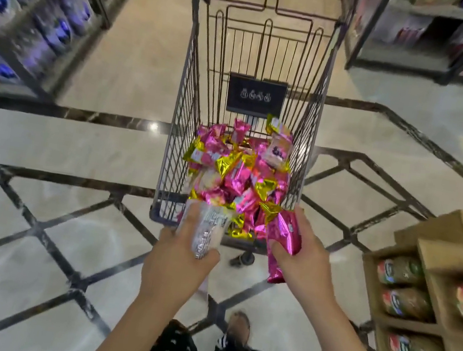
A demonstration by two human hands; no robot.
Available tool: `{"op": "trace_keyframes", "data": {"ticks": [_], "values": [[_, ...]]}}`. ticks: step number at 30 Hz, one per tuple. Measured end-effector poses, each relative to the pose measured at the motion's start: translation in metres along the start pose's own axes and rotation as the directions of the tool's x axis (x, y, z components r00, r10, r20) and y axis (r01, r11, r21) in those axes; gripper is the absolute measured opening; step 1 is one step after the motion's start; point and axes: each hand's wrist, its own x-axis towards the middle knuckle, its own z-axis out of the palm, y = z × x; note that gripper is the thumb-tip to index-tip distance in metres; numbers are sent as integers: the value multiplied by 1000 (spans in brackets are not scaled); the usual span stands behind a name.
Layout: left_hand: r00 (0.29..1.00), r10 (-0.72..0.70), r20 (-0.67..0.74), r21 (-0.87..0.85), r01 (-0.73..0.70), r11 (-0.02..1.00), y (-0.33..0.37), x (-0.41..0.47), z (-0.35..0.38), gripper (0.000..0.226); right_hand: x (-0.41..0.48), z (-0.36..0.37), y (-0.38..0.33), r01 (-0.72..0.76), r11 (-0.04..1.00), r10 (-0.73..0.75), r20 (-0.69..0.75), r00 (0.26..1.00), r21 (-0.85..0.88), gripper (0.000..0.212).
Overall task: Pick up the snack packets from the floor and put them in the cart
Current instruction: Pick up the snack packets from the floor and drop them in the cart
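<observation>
Two packets are held at the cart's [167, 146] near rim: left hand [179, 261] grips a pale packet [208, 232], right hand [304, 264] a pink packet [282, 242]. Reach further over the pile [236, 176] (it is already deep), then release.

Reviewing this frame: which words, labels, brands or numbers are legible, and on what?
No text is legible.
Black placard in the wire shopping cart: four white icons, no words.
Pink and gold foil snack packets in the cart: blurred.
White packet in the left hand: dark print, blurred.
Pink foil packet in the right hand: blurred.
Green shelf packs: labels blurred.
</observation>
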Motion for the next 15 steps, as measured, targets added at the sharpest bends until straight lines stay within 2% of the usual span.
{"op": "trace_keyframes", "data": {"ticks": [4, 7, 11, 15], "values": [[998, 4, 64, 43, -7, 999, 3, 50, -1, 92, 47, 12, -11, -74, 997, 74, 14, 997, -11, 82], [988, 59, 142, 37, -65, 997, 1, 96, -5, 94, 77, 28, -23, -142, 987, 143, 7, 990, -75, 81], [954, 107, 280, 93, -138, 986, 1, 156, -23, 92, 112, 42, -43, -282, 948, 287, 12, 958, -151, 85], [910, 166, 380, 118, -225, 967, 2, 202, -36, 101, 136, 51, -65, -366, 893, 382, 11, 924, -263, 87]]}}
